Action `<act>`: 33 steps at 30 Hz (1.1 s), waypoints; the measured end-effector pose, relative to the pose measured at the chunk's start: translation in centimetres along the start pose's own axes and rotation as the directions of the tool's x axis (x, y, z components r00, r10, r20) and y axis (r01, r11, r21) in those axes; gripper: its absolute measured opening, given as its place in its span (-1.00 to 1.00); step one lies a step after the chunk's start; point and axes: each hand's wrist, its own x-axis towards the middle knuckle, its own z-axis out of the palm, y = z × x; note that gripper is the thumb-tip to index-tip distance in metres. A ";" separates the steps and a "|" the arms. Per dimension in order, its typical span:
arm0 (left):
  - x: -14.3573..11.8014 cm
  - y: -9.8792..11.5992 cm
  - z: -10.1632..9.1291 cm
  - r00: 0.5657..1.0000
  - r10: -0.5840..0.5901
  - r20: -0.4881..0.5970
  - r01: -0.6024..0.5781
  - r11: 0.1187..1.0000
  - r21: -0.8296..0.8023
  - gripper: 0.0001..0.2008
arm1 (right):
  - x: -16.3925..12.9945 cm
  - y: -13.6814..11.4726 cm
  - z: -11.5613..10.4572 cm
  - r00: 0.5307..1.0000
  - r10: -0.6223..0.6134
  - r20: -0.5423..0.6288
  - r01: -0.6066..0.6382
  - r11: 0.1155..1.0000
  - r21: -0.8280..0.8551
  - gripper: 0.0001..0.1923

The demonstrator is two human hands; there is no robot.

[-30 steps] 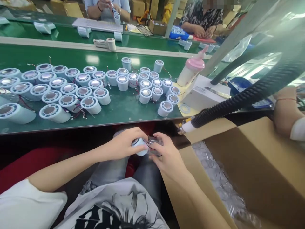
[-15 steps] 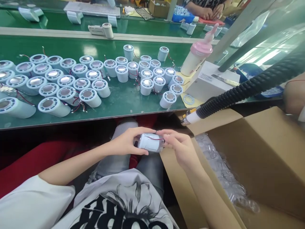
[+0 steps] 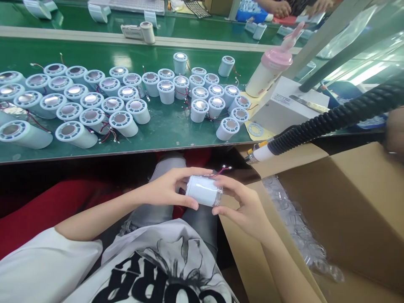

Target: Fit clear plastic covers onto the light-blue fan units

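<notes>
A light blue cylinder point(image 3: 202, 191), lying sideways above my lap, has a clear plastic cover point(image 3: 219, 195) around it, plainest at its right end. My left hand point(image 3: 175, 187) grips the left end, thumb below and fingers over the top. At the right end my right hand point(image 3: 243, 200) holds the cover, thumb below and fingers above, some of them hidden behind it. Thin dark red wires point(image 3: 219, 171) with small white plugs stick up behind the cylinder. Many similar blue cylinders point(image 3: 137, 111) with slotted round tops and wires stand on the green bench.
On the right, an open cardboard box point(image 3: 353, 202) contains several clear plastic covers point(image 3: 295, 223). A black corrugated hose point(image 3: 334, 109) with a white nozzle reaches over it. A pink-capped bottle point(image 3: 263, 75) stands by a white box point(image 3: 288, 101). Across the bench are another person's hands point(image 3: 280, 8).
The wires have gone from across the front of the cylinder to its upper rear side. My right hand has spread from a pinch at the wires to a grip around the right end.
</notes>
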 end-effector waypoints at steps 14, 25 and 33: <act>-0.6 0.9 0.0 0.992 0.125 0.021 -0.126 0.964 0.235 -0.26 | 0.1 -0.9 0.4 0.936 0.338 0.096 -0.345 0.832 0.434 -0.54; -0.7 0.7 -0.3 0.979 0.199 0.054 -0.205 0.909 0.363 -0.25 | 0.6 -0.7 1.0 0.870 0.470 0.150 -0.465 0.678 0.569 -0.59; -0.6 0.4 -0.5 0.957 0.276 0.090 -0.289 0.870 0.399 -0.24 | 0.7 -0.3 1.7 0.807 0.540 0.238 -0.559 0.570 0.602 -0.52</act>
